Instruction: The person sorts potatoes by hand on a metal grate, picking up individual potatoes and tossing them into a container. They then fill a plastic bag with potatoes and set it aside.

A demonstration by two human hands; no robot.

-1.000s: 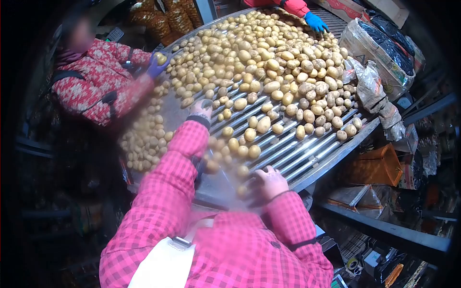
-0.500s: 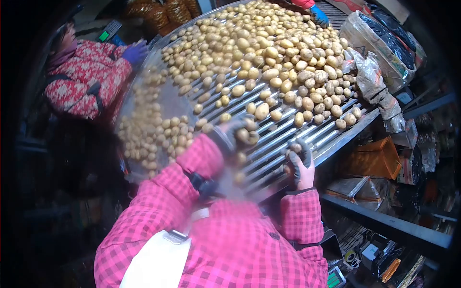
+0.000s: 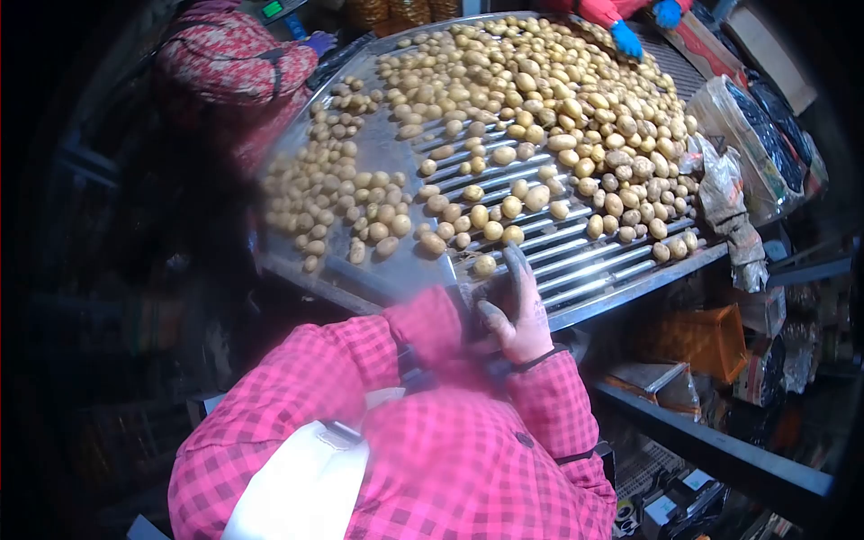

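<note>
My two hands meet at the near edge of a metal roller table (image 3: 585, 265). My right hand (image 3: 517, 310), in a dirty glove, has its fingers and thumb around the dark glove of my left hand (image 3: 475, 304), which is mostly hidden behind it. Both sleeves are pink plaid. Just beyond the fingertips, loose potatoes (image 3: 486, 229) lie on the rollers. A thick heap of potatoes (image 3: 540, 99) covers the far half. Smaller potatoes (image 3: 342, 198) sit on the smooth plate to the left.
A person in a red patterned jacket (image 3: 234, 63) with a purple glove (image 3: 319, 40) stands at the far left. Another person's blue-gloved hand (image 3: 625, 38) rests on the far heap. Plastic sacks (image 3: 765, 135) and an orange crate (image 3: 697, 337) crowd the right, above a metal rail (image 3: 720, 450).
Both hands have drawn back from the potatoes on the rollers to the table's near edge and come together. The view has shifted, and the person at the left now appears higher in the frame.
</note>
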